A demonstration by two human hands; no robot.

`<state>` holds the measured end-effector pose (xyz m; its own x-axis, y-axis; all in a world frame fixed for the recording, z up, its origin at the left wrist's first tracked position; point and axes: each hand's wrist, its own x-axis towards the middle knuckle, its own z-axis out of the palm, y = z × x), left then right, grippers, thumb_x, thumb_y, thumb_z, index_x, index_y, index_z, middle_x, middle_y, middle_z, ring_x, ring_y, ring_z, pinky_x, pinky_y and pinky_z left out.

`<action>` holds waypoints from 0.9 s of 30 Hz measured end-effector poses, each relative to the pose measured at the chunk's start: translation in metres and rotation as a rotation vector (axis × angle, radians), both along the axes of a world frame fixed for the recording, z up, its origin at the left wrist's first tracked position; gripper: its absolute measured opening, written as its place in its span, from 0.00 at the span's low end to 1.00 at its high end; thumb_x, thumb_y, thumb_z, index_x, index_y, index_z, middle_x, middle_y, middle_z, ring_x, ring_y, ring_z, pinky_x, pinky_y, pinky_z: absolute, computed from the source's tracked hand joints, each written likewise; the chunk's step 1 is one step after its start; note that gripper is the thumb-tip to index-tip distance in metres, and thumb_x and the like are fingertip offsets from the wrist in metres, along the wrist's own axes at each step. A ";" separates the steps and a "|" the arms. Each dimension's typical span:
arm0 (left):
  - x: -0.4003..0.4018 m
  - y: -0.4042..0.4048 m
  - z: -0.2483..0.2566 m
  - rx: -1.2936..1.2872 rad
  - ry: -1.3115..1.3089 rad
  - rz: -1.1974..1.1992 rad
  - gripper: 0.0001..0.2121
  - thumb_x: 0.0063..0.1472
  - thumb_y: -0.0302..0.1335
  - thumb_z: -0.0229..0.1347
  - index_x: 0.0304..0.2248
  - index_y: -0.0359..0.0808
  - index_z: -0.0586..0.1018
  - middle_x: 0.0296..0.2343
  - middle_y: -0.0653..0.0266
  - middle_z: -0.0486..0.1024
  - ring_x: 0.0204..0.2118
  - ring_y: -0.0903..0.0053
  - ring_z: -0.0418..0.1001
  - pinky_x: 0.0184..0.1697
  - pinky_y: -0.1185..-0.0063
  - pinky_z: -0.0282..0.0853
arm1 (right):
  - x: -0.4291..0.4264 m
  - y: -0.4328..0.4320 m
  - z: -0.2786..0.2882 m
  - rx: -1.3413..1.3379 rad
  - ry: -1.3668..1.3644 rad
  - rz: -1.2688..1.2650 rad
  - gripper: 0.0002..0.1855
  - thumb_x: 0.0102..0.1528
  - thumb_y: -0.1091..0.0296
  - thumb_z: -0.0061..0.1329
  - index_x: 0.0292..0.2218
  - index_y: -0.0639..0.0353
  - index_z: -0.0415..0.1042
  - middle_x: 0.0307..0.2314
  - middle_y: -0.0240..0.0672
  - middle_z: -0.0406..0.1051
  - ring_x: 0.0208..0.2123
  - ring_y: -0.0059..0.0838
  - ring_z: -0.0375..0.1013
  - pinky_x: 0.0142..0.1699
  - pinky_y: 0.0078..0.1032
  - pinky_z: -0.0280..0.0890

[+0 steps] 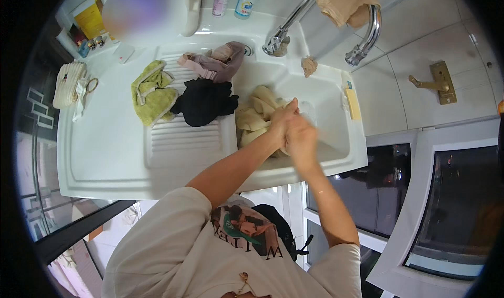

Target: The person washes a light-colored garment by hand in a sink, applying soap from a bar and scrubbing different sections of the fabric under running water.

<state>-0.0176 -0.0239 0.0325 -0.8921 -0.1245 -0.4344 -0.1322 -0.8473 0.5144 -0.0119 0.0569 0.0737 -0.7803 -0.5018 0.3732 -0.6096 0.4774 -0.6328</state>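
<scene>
Over the white sink basin [334, 130] my two hands are pressed together. Pale yellow cloth [256, 119] lies bunched in the basin, to the left of the hands and partly beneath them. My left hand [282, 122] grips a fold of it, thumb pointing up. Blurred by motion, my right hand [302, 134] is closed against the left one on the same cloth; the part between the palms is hidden. On the ribbed washboard [185, 142] left of the basin lie a black garment [206, 101], a green cloth with a pale edge [153, 95] and a mauve garment [222, 61].
A chrome faucet [289, 20] arches above the basin, with a beige cloth [346, 0] draped over its spout. Two bottles stand behind the washboard, one pink-and-white [221, 2], one blue [245, 6]. A yellow bar [353, 104] rests on the right rim. Far left is a knitted pouch [71, 84].
</scene>
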 end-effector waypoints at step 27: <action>0.021 -0.024 0.033 0.014 0.299 -0.245 0.12 0.52 0.31 0.53 0.34 0.33 0.68 0.30 0.64 0.69 0.33 0.76 0.70 0.37 0.77 0.69 | -0.048 0.051 0.042 -0.733 -0.969 -0.089 0.18 0.53 0.52 0.39 0.27 0.60 0.64 0.18 0.26 0.58 0.22 0.17 0.56 0.29 0.17 0.58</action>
<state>0.0036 -0.0481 0.0655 -0.9822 0.1121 -0.1506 -0.1774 -0.8163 0.5497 -0.0603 0.1077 0.1156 -0.9138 -0.3475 -0.2104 0.2815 -0.1684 -0.9447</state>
